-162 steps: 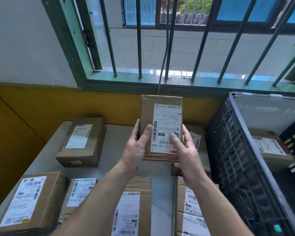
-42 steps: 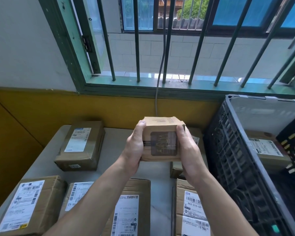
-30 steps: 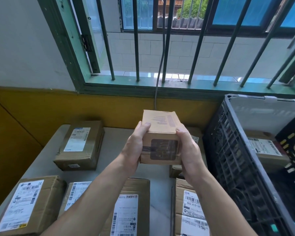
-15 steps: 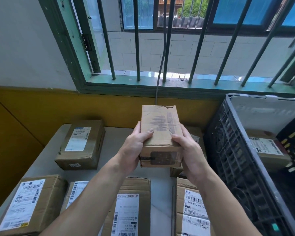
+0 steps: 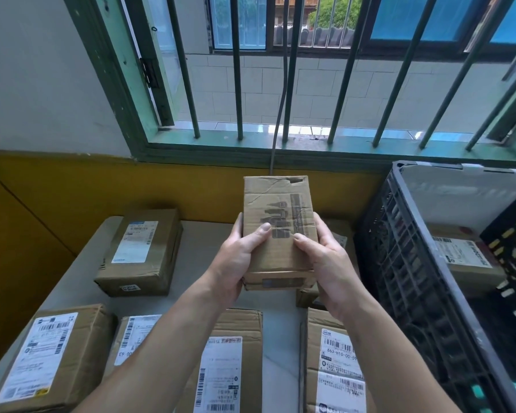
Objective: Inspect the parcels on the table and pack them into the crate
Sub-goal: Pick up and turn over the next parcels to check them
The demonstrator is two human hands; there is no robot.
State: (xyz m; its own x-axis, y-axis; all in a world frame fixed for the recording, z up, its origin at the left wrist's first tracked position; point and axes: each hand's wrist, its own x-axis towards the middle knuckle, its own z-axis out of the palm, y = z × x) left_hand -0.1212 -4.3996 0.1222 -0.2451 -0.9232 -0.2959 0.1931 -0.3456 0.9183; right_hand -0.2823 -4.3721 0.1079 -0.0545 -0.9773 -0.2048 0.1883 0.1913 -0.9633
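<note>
The small brown cardboard parcel (image 5: 278,234) is up in the air, held on end above the far half of the desk and tipped slightly away. A plain face with a dark bottle-style print faces the camera, and there's a crease and a tear near its top edge. Both hands have it. The left hand (image 5: 236,268) grips the left side with its thumb laid across the printed face. The right hand (image 5: 331,271) clamps the right side the same way, thumb on the front, fingers curled out of sight behind.

Below lies the grey desk (image 5: 197,263), and a low brown box (image 5: 306,296) peeks out just beneath the held parcel. Toward the far-left corner sits a labelled brown carton (image 5: 140,251). Along the near edge runs a row of labelled parcels: one at the near-left corner (image 5: 48,356), a second (image 5: 131,335) beside it, a third (image 5: 233,362) between the forearms, and a fourth (image 5: 331,368) towards the near-right corner.

At the desk's right edge stands the black plastic lattice crate (image 5: 399,263), with one labelled brown parcel (image 5: 459,257) lying inside.
</note>
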